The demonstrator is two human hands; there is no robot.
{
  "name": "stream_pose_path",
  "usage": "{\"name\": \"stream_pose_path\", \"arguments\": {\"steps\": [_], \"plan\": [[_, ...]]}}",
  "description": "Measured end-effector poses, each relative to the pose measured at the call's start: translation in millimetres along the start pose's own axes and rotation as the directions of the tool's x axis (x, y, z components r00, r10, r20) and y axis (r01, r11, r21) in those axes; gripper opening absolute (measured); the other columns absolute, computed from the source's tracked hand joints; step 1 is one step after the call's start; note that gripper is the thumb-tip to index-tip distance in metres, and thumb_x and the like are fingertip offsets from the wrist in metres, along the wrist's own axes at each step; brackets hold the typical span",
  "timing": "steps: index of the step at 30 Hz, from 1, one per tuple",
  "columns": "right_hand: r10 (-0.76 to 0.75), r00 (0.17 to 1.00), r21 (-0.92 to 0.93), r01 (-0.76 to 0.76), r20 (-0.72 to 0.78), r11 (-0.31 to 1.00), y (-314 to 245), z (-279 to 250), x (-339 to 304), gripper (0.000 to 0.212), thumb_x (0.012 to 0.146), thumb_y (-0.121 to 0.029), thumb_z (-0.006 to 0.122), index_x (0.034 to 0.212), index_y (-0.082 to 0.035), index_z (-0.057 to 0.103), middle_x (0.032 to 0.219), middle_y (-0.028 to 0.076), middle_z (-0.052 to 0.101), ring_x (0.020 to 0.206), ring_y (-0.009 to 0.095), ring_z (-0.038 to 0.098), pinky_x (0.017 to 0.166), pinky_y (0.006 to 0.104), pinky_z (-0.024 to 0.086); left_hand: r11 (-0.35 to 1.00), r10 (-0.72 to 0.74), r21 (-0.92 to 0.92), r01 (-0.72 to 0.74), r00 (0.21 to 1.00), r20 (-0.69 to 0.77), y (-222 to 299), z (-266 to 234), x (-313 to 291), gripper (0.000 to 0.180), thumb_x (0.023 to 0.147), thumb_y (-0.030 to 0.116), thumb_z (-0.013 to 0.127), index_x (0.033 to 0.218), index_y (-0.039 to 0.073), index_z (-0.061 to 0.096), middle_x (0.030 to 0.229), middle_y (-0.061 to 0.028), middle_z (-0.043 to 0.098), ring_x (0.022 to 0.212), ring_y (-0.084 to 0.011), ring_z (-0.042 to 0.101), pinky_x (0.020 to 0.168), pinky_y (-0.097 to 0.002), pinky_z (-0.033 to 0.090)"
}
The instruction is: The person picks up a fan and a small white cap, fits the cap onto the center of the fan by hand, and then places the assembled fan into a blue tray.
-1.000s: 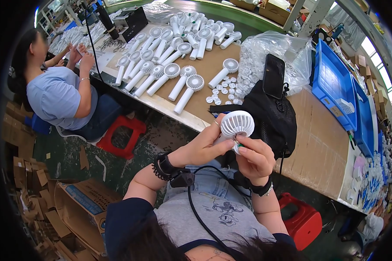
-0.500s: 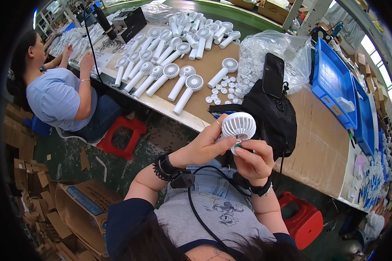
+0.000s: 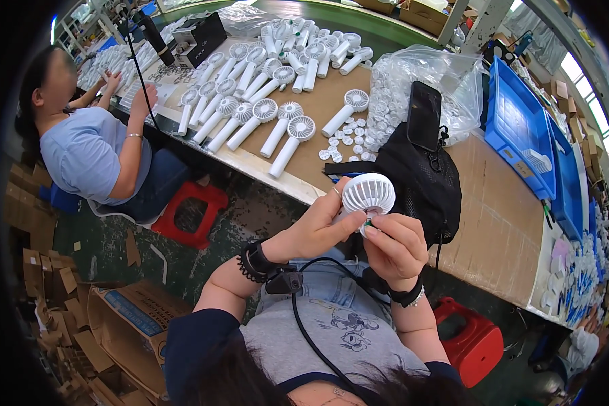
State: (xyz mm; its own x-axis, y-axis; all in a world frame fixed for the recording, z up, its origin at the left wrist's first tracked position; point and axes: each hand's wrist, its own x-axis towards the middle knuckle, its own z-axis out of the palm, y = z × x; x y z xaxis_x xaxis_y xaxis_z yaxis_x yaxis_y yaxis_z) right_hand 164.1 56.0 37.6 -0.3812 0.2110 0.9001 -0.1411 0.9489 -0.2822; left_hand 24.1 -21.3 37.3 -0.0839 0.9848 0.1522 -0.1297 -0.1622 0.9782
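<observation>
My left hand [image 3: 323, 229] is closed around a white handheld fan [image 3: 369, 195], its caged round head tilted up above my lap. The fan's handle is mostly hidden by my fingers. Just below the fan head, my right hand [image 3: 398, 249] pinches a small green and white part [image 3: 367, 224] against the fan; how it is joined there I cannot make out. On the table beyond, several white handheld fans [image 3: 301, 128] lie in rows and a heap. Small white round discs [image 3: 347, 141] are scattered to their right.
A clear plastic bag [image 3: 402, 88] of white discs lies behind a black mesh bag [image 3: 419, 183] with a phone [image 3: 424, 116] on it. Blue trays [image 3: 521, 128] stand right. A co-worker [image 3: 91, 145] sits left. Red stools [image 3: 193, 215] and an open carton [image 3: 125, 325] are on the floor.
The fan in my left hand has shifted very slightly left and up. My right fingers have moved a little over the green part, covering more of it. The co-worker's head and hands have moved.
</observation>
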Motion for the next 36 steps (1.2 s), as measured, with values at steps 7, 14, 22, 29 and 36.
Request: {"name": "stream_pose_path", "arguments": {"steps": [7,14,22,29,36], "plan": [[-0.024,1.000,-0.032,0.024,0.019,0.999,0,-6,3,0.029,0.059,0.005,0.070,0.085,-0.007,0.063,0.085,0.005,0.061,0.074,0.020,0.056,0.062,0.0258,0.047,0.990,-0.066,-0.118,0.076,0.994,0.088,2,-3,-4,0.044,0.087,0.016,0.049,0.124,0.003,0.029,0.094,-0.0016,0.049,0.072,-0.0043,0.047,0.061,-0.0192,0.041],[0.101,0.993,0.031,-0.099,-0.055,0.995,-2,-5,1,0.029,0.060,0.000,0.072,0.088,-0.009,0.066,0.092,0.005,0.055,0.079,0.019,0.052,0.066,0.0261,0.043,0.992,0.128,-0.039,-0.124,0.985,0.114,-1,0,-2,0.050,0.084,0.014,0.053,0.126,0.003,0.028,0.111,-0.0061,0.044,0.102,-0.0111,0.041,0.088,-0.0272,0.034],[0.286,0.958,0.159,-0.282,-0.004,0.946,3,-3,1,0.020,0.065,-0.001,0.070,0.084,-0.005,0.065,0.099,0.010,0.045,0.090,0.020,0.046,0.078,0.0296,0.038,0.995,-0.015,-0.095,0.022,0.997,0.076,-3,1,-1,0.051,0.084,0.015,0.055,0.126,0.003,0.028,0.111,-0.0054,0.044,0.101,-0.0105,0.041,0.086,-0.0260,0.035],[0.372,0.926,0.341,-0.328,-0.070,0.881,9,6,1,0.021,0.063,-0.002,0.073,0.081,-0.005,0.063,0.100,0.009,0.045,0.088,0.019,0.047,0.078,0.0288,0.040,0.996,-0.041,-0.071,0.046,0.997,0.069,-6,0,-2,0.051,0.086,0.016,0.053,0.127,0.004,0.026,0.099,-0.0024,0.046,0.078,-0.0052,0.045,0.064,-0.0192,0.040],[0.413,0.908,0.342,-0.366,-0.074,0.866,7,5,2,0.022,0.062,-0.003,0.075,0.077,-0.006,0.060,0.100,0.009,0.045,0.090,0.018,0.047,0.079,0.0287,0.040,0.994,-0.012,-0.110,0.019,0.997,0.072,-9,2,-1,0.051,0.087,0.016,0.050,0.128,0.005,0.022,0.089,0.0002,0.047,0.060,-0.0021,0.042,0.050,-0.0165,0.038]]}}
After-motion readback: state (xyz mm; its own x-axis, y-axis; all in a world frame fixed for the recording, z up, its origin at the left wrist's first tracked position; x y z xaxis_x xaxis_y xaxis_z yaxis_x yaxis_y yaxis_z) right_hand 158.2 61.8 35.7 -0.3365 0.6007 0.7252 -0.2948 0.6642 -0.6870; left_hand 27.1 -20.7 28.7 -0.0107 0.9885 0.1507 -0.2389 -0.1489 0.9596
